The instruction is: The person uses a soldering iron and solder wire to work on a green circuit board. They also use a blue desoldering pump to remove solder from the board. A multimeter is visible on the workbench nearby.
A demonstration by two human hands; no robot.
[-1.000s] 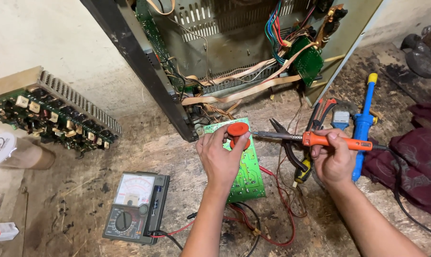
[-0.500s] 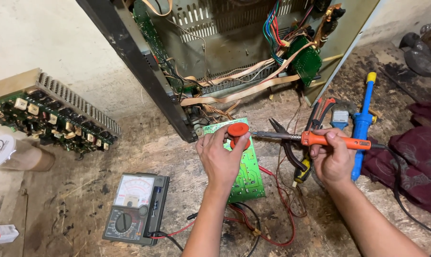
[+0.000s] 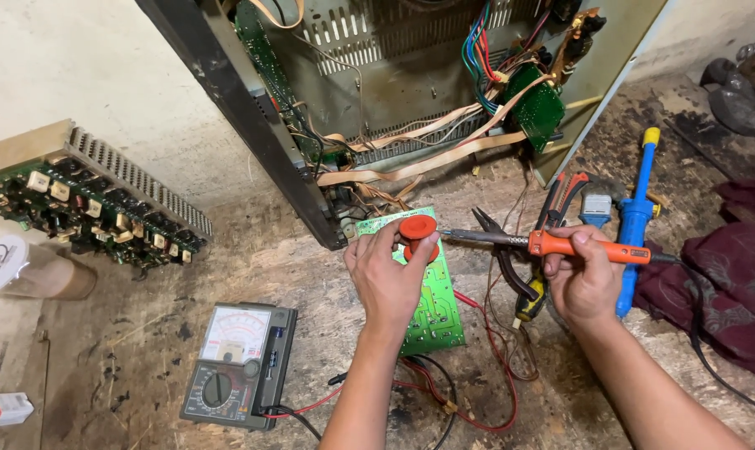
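Observation:
My left hand (image 3: pixel 387 279) rests on a green circuit board (image 3: pixel 431 304) lying on the workbench and grips a small red spool (image 3: pixel 416 228) between thumb and fingers. My right hand (image 3: pixel 584 279) is closed around the orange handle of a soldering iron (image 3: pixel 561 243). The iron lies level, its metal tip pointing left and ending just right of the red spool, over the board's top edge.
An opened metal chassis (image 3: pixel 411 92) with wiring and green boards stands behind. An analog multimeter (image 3: pixel 237 363) with red and black leads lies front left. Pliers (image 3: pixel 511 267), a blue desoldering pump (image 3: pixel 636 217), a dark red cloth (image 3: pixel 727 275) and a finned board (image 3: pixel 85 208) surround the work spot.
Both hands keep nearly the same pose. The soldering iron's handle has shifted very slightly; the spool stays at the board's top edge.

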